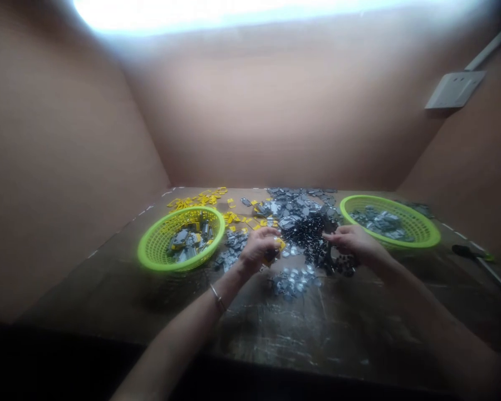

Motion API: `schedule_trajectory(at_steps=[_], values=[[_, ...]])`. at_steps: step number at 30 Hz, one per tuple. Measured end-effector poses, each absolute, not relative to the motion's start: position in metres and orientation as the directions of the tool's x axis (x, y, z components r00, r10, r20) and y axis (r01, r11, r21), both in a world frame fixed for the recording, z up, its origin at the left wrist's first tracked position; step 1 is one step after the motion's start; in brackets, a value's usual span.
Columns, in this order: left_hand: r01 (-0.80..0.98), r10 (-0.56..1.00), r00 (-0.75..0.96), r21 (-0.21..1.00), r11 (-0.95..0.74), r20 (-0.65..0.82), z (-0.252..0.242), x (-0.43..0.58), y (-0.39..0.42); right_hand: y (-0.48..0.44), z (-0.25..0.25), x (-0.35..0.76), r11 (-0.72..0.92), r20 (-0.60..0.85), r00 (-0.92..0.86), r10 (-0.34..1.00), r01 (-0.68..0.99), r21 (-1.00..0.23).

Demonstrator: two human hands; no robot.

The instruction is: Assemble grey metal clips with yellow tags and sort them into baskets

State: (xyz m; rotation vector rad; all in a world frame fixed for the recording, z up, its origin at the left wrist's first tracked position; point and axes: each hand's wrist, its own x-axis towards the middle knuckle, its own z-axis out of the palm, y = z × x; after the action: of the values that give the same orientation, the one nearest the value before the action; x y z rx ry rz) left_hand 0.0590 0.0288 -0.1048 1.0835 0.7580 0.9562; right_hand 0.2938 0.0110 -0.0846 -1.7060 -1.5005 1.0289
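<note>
Fingers [271,236] of the left hand [256,249] pinch a small flat yellow plastic piece [279,243], light and stiff, best held by its edge, beside a heap of black parts [304,236]; the right hand [353,239] lies open against it.

**Two green baskets on a desk, with brown walls all around**

The desk [275,340] is dark and shiny. A green basket [154,253] sits on the left side and has grey and yellow bits [187,245] in it. Another green basket [426,234] sits on the right side and has grey bits [379,223] in it. Behind the left basket lies a messy spread of yellow bits [198,197]. A tool with a black handle [467,252] lies on the desk, near the right basket. Small white marks [459,235] run along the desk's edge. Up on the right brown wall [451,156] is a white wall plate [455,89], and a white pipe [490,44] runs up from it. A bright light [234,11] shines at the top.
</note>
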Motion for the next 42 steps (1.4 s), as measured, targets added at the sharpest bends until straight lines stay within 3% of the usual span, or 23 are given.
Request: schedule_trajectory(at_steps=[2, 6, 11, 13, 16, 21, 36, 42], values=[[-0.220, 0.884, 0.464, 0.959, 0.177, -0.057, -0.100, 0.053, 0.024, 0.000, -0.082, 0.287, -0.179, -0.200, -0.025, 0.980, 0.342, -0.922], [-0.175, 0.843, 0.535, 0.969, 0.173, -0.054, -0.098, 0.042, 0.017, -0.020, -0.082, 0.268, -0.321, -0.343, -0.241, 0.908, 0.128, -0.938], [-0.148, 0.828, 0.556, 0.971, 0.188, -0.075, -0.101, 0.032, 0.014, -0.040, -0.082, 0.252, -0.329, -0.282, -0.448, 0.848, -0.029, -0.944], [-0.144, 0.829, 0.553, 0.971, 0.193, -0.083, -0.102, 0.029, 0.014, -0.045, -0.084, 0.249, -0.306, -0.285, -0.442, 0.851, 0.024, -0.952], [-0.125, 0.835, 0.540, 0.972, 0.199, -0.101, -0.103, 0.027, 0.013, -0.050, -0.084, 0.244, -0.199, -0.290, -0.449, 0.845, 0.240, -0.950], [-0.104, 0.826, 0.553, 0.976, 0.193, -0.104, -0.108, 0.024, 0.012, -0.056, -0.078, 0.236, -0.047, -0.291, -0.416, 0.861, 0.505, -0.862], [-0.051, 0.797, 0.582, 0.971, 0.233, -0.160, -0.114, 0.022, 0.008, -0.044, -0.086, 0.233, 0.011, -0.326, -0.474, 0.818, 0.581, -0.814], [-0.032, 0.781, 0.600, 0.971, 0.239, -0.172, -0.114, 0.020, 0.007, -0.038, -0.087, 0.237, 0.108, -0.263, -0.428, 0.865, 0.669, -0.735]])
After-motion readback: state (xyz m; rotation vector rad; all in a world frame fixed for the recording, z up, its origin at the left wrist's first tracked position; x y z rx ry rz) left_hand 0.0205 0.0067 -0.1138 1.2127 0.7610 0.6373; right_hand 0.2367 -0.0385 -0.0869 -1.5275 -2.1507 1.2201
